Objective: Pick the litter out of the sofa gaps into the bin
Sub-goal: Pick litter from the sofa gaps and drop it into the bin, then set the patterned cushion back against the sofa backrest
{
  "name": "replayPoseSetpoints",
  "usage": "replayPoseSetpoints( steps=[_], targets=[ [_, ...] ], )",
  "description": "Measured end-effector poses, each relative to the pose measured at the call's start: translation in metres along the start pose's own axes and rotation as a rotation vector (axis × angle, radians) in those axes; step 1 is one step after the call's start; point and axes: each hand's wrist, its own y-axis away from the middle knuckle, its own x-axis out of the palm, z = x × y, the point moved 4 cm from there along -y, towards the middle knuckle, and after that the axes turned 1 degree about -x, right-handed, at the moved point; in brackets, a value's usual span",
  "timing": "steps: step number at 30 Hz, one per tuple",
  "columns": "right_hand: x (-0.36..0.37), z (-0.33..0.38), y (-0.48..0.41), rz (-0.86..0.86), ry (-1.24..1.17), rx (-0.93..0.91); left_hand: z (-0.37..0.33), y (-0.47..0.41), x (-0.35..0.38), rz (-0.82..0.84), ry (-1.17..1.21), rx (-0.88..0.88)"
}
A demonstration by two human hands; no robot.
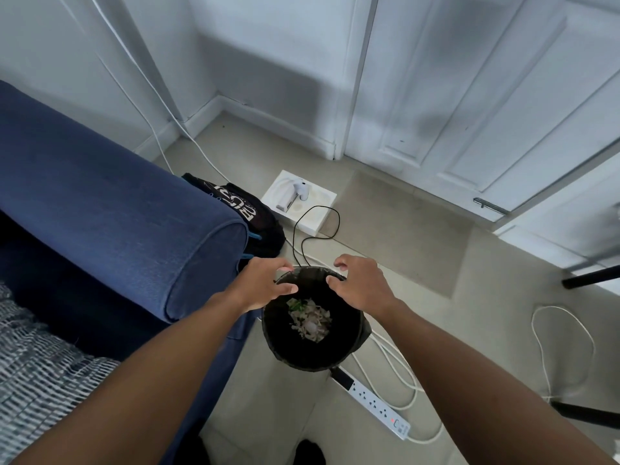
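A round black bin [349, 350] lined with a black bag stands on the floor beside the blue sofa's armrest [134, 216]. Pale scraps of litter [310, 320] with a bit of green lie at its bottom. My left hand [265, 285] hovers over the bin's left rim with fingers spread and nothing in it. My right hand [360, 283] hovers over the far right rim, fingers apart, also holding nothing. Both hands are just above the bin's opening.
A white power strip [375, 404] with white cables lies on the floor right of the bin. A black bag [255, 213], a white box [298, 201] and a black cable sit behind it. White doors fill the back right. A patterned cushion [37, 370] lies at the lower left.
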Motion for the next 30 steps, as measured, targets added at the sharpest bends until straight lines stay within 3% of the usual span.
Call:
replayPoseSetpoints(
  steps=[13, 21, 30],
  targets=[
    [-0.053, 0.089, -0.001, -0.001, 0.054, -0.064, -0.035, 0.031, -0.105, -0.209, -0.097, 0.028],
    [-0.079, 0.206, -0.007, -0.023, 0.128, -0.22, -0.025, 0.084, -0.208, -0.34, -0.122, -0.026],
    [-0.051, 0.358, -0.009, 0.045, 0.225, -0.432, 0.047, 0.182, -0.315, -0.552, -0.11, -0.148]
  ],
)
